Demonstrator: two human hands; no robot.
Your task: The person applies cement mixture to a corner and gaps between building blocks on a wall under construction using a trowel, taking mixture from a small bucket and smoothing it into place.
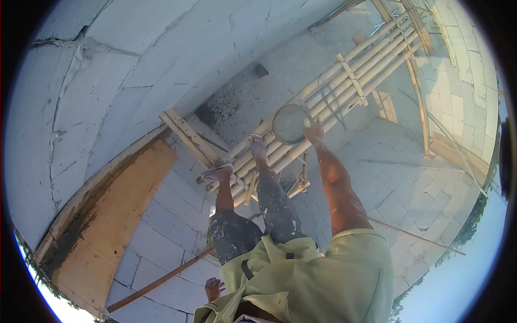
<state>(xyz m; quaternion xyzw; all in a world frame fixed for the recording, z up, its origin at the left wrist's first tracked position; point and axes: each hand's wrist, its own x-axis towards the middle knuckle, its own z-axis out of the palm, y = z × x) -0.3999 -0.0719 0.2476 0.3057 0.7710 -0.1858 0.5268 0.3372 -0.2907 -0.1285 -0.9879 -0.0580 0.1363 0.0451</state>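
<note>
Over bamboo poles (388, 74), the right hand (314, 132) holds a bucket (290, 125) upright, mouth-up.

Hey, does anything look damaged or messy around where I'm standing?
Yes. At the upper left, the pale block wall has a dark, jagged gap at a joint, rougher than the joints around it. Dark crumbs also lie scattered on the grey floor beside the bamboo platform.

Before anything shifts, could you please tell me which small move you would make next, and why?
I would probably bring the left hand to the free side of the bucket: only the right hand grips its rim, the left shows low with nothing visible in it, and the feet stand on round bamboo poles with gaps between them.
</note>
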